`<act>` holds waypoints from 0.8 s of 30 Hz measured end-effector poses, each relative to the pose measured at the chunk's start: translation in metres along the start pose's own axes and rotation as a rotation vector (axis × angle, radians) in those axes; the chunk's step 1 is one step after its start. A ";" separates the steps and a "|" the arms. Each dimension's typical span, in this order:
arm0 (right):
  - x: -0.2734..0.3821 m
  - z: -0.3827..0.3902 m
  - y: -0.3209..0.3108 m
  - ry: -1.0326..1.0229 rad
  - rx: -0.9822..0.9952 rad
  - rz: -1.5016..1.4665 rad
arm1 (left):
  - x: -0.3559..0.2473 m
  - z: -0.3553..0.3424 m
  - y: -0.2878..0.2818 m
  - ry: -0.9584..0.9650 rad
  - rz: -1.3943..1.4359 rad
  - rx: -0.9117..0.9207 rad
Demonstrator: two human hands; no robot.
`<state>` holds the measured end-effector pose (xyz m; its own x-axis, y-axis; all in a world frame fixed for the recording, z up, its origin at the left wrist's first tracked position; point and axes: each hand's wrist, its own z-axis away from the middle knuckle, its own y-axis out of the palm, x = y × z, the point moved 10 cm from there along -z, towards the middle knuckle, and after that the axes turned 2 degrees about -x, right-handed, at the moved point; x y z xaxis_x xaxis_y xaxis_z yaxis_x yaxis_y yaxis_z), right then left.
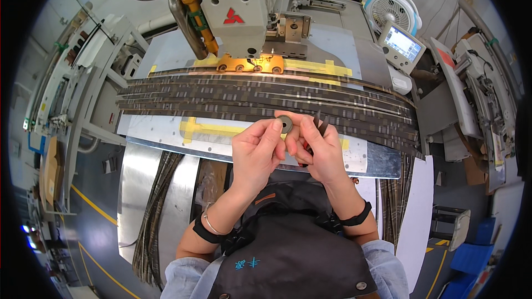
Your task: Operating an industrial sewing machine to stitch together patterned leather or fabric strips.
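Note:
Between the thumb and fingers of my left hand (256, 147) is a bobbin (285, 124), a small dark disc with a hole in its middle. My right hand (321, 149) is closed beside it, its fingertips close to the bobbin. Two dark pointed blades of thread snips (321, 123) stick up from my right hand; the rest of them is mostly hidden in the palm. Both hands are above the near edge of the sewing table. Just beyond them lie several long dark patterned straps (244, 97), stretched across the table side by side.
Past the straps stands a sewing machine head (235, 14) with a lit orange clamp plate (252, 65) under it. A control screen (403, 43) and a white fan (392, 12) are at the right back. Strap bundles hang at the left (156, 216) and right (397, 199).

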<state>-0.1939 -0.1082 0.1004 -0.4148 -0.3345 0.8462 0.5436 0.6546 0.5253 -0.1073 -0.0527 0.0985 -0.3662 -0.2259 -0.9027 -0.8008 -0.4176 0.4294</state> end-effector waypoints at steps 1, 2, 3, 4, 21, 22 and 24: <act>-0.001 0.000 -0.001 0.012 -0.013 0.040 | 0.002 0.000 0.000 -0.013 -0.007 0.002; -0.002 0.000 0.000 0.013 -0.015 0.040 | 0.003 0.000 0.001 -0.015 -0.007 0.003; 0.000 0.000 0.000 -0.040 -0.056 0.169 | 0.002 0.000 0.001 0.008 -0.030 -0.003; 0.004 0.000 -0.002 -0.093 -0.098 0.297 | 0.001 0.001 0.002 0.030 -0.053 -0.010; -0.009 -0.004 -0.007 0.045 0.088 0.083 | 0.005 -0.001 -0.006 -0.001 -0.025 -0.018; -0.008 -0.003 -0.005 0.046 0.107 0.076 | 0.007 0.000 -0.007 -0.023 -0.053 -0.030; 0.000 -0.002 -0.005 -0.039 0.019 0.239 | 0.008 0.000 -0.007 -0.032 -0.075 -0.020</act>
<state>-0.1951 -0.1131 0.0974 -0.3041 -0.1423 0.9419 0.6164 0.7245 0.3085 -0.1046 -0.0519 0.0882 -0.3208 -0.1650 -0.9327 -0.8169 -0.4502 0.3606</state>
